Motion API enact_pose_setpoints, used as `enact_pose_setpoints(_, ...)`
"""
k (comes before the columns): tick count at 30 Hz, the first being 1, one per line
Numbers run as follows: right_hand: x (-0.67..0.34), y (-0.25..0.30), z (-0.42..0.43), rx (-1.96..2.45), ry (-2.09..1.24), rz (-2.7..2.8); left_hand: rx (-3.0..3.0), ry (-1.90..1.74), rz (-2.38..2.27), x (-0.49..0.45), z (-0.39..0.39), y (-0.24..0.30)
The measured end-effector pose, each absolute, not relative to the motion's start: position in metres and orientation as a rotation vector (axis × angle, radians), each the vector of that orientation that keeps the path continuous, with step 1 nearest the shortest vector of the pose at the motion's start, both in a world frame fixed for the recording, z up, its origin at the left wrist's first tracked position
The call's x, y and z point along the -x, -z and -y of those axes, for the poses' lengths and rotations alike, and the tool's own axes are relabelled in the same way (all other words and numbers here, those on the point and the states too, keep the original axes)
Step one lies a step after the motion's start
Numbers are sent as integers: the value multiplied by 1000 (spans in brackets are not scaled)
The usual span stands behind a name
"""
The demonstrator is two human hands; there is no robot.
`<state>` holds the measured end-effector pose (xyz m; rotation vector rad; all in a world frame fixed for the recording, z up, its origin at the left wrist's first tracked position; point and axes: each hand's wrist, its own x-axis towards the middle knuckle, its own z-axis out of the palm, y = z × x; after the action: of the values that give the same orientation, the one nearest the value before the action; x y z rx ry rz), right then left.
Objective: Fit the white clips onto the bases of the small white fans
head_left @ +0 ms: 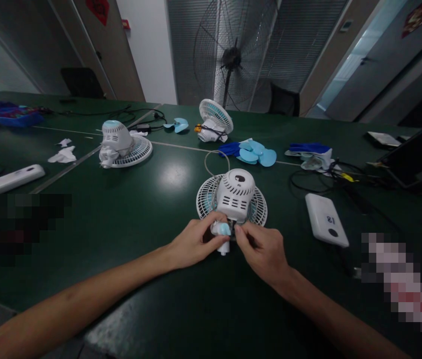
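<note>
A small white fan point(236, 192) lies grille-down on the green table in front of me, its motor housing facing up. The fingers of my left hand point(196, 242) are closed around the white and light blue neck piece point(221, 229) at the housing's near end. My right hand point(265, 249) is closed in a pinch just right of that piece, against a dark gap below the housing. Whatever its fingertips grip is too small to make out. A thin pale cable point(217, 152) loops out behind the housing.
Two more small fans stand farther off, one at left point(115, 142) and one at the back point(214, 120). Light blue fan blades point(255, 152) lie beyond my fan. A white power bank point(326, 219) is at right, near gloves point(311, 154) and black cables.
</note>
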<state>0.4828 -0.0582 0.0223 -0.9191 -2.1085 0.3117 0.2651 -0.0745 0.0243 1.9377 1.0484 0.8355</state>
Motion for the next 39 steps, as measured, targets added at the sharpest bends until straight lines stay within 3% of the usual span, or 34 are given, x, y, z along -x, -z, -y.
enact_pose_setpoints(6,-489,-7,51,883,-453,2183,-1862,-942,-1287,-241,37,-21)
enact_pose_setpoints(18,-489,-3,49,791,-538,2244,-1769,-1088,-1791,-119,-119,-10)
enact_pose_setpoints(23,-489,-3,49,773,-550,2264,-2076,-1128,-1947,-88,-97,-18)
enact_pose_setpoints(28,-489,-3,49,752,-566,2279,-1902,-1321,-2765,-33,-47,-19)
enact_pose_setpoints(39,-489,-2,50,720,-565,2309,-2002,-1211,-2800,20,-32,-14)
